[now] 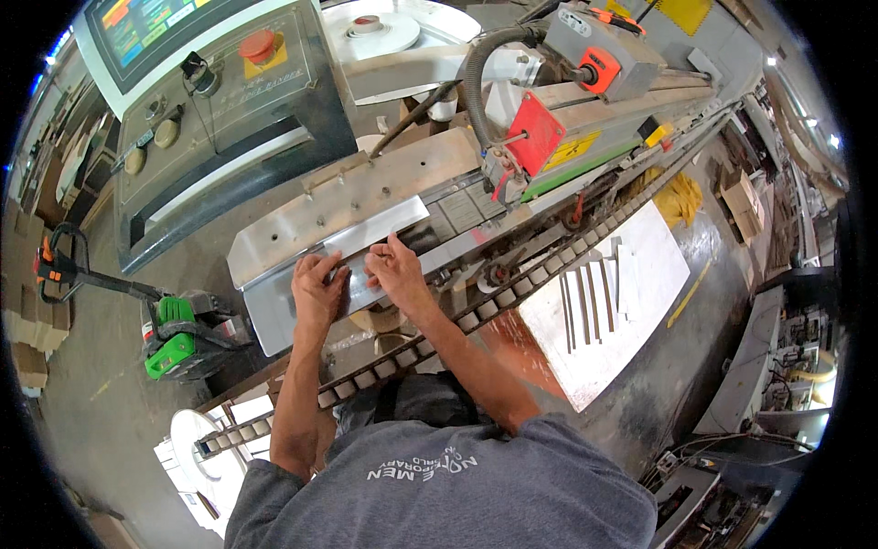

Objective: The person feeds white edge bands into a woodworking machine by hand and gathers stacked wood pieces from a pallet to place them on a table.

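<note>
A narrow white strip (pixel 377 227) lies along the metal guide rail (pixel 352 203) of an edge-banding machine. My left hand (pixel 317 288) is over the grey metal infeed plate (pixel 270 311), by the strip's left end, with its fingers bent and closed together. To its right is my right hand (pixel 400 274), its fingers curled in and its index fingertip against the strip's near edge. What either hand pinches is hidden by the fingers. Beyond the strip's right end, the slotted metal bed (pixel 466 209) leads toward a red guard plate (pixel 536 133).
A control panel (pixel 229 110) with a red button stands at the upper left. A roller chain track (pixel 549 267) runs along the machine's near side. Several thin dark strips (pixel 585 302) lie on a white board (pixel 640 274) at right. A green pallet truck (pixel 178 334) stands left.
</note>
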The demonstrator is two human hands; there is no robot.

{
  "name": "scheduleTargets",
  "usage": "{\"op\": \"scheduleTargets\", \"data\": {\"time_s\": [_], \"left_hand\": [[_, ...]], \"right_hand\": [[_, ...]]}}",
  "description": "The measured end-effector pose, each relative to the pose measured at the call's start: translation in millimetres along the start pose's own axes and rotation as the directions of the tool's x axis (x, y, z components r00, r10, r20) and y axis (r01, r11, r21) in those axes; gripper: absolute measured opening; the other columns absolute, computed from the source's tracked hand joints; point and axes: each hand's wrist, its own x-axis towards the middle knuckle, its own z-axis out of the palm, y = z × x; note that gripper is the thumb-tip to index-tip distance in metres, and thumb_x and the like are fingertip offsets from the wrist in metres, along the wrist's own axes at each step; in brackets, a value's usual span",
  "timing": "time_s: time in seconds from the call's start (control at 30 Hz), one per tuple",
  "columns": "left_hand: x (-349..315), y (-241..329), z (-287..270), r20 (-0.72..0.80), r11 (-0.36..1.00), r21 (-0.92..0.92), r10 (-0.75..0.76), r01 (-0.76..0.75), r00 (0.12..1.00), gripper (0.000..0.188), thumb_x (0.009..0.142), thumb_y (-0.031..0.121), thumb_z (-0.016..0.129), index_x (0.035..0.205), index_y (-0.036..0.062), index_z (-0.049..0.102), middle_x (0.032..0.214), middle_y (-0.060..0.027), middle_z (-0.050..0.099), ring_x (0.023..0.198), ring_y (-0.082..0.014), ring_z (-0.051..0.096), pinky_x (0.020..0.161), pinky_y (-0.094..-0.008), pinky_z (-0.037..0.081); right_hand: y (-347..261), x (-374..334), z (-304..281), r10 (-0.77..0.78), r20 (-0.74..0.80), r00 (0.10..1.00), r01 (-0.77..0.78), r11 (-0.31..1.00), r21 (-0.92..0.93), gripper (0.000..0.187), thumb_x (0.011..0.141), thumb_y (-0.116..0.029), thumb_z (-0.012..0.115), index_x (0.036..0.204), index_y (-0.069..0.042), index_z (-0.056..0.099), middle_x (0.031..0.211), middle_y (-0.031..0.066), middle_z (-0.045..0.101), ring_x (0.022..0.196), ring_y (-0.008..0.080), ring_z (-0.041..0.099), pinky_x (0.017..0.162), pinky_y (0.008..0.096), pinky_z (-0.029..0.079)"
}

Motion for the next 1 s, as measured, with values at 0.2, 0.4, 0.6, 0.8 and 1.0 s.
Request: {"op": "scheduleTargets", "data": {"time_s": [0.2, 0.4, 0.6, 0.8, 1.0], "left_hand": [[3, -5, 4, -0.009, 1.0, -0.006, 0.013, -0.014, 1.0, 0.027, 0.072, 0.006, 0.079, 0.099, 0.0057, 0.075, 0.083, -0.0137, 0.064, 0.081, -0.0335, 0.061, 0.075, -0.0419, 0.05], [17, 3, 11, -0.01, 0.998, -0.019, 0.054, -0.054, 0.998, 0.018, 0.076, 0.004, 0.077, 0.094, 0.0029, 0.075, 0.077, -0.0137, 0.063, 0.074, -0.0323, 0.061, 0.07, -0.0398, 0.049], [34, 18, 46, -0.004, 0.995, -0.057, 0.085, -0.085, 0.996, 0.012, 0.078, 0.006, 0.077, 0.09, 0.0038, 0.074, 0.073, -0.0129, 0.059, 0.07, -0.0313, 0.059, 0.065, -0.0397, 0.048], [53, 43, 82, 0.018, 0.993, -0.061, 0.106, -0.105, 0.994, 0.013, 0.078, 0.006, 0.077, 0.091, 0.0042, 0.074, 0.073, -0.0133, 0.059, 0.069, -0.0315, 0.058, 0.063, -0.0399, 0.048], [75, 86, 133, 0.071, 0.984, -0.136, 0.126, -0.115, 0.99, 0.012, 0.08, 0.006, 0.074, 0.092, 0.0036, 0.073, 0.076, -0.0157, 0.061, 0.072, -0.0334, 0.059, 0.064, -0.0414, 0.048]], "right_hand": [[-20, -3, 0, -0.005, 0.029, 1.0, 0.007, 0.996, -0.089, 0.045, 0.095, -0.025, 0.062, 0.115, 0.013, 0.047, 0.1, 0.0138, 0.061, 0.076, 0.014, 0.063, 0.056, 0.0268, 0.056], [-21, 5, -4, -0.102, -0.026, 0.994, 0.098, 0.988, -0.122, 0.046, 0.094, -0.026, 0.06, 0.108, 0.017, 0.047, 0.095, 0.0165, 0.062, 0.069, 0.0155, 0.065, 0.053, 0.0284, 0.056], [-24, 21, -38, -0.096, -0.108, 0.99, 0.073, 0.978, -0.194, 0.037, 0.091, -0.025, 0.06, 0.096, 0.009, 0.048, 0.08, 0.0128, 0.063, 0.054, 0.016, 0.063, 0.051, 0.0302, 0.052], [-38, 36, -76, -0.106, -0.173, 0.979, 0.063, 0.97, -0.236, 0.034, 0.087, -0.026, 0.063, 0.088, 0.005, 0.051, 0.078, 0.0131, 0.063, 0.065, 0.0223, 0.065, 0.061, 0.0368, 0.053], [-36, 56, -133, -0.155, -0.274, 0.949, 0.048, 0.931, -0.361, 0.033, 0.088, -0.027, 0.062, 0.094, 0.005, 0.053, 0.083, 0.0178, 0.066, 0.072, 0.0266, 0.068, 0.067, 0.0398, 0.053]]}}
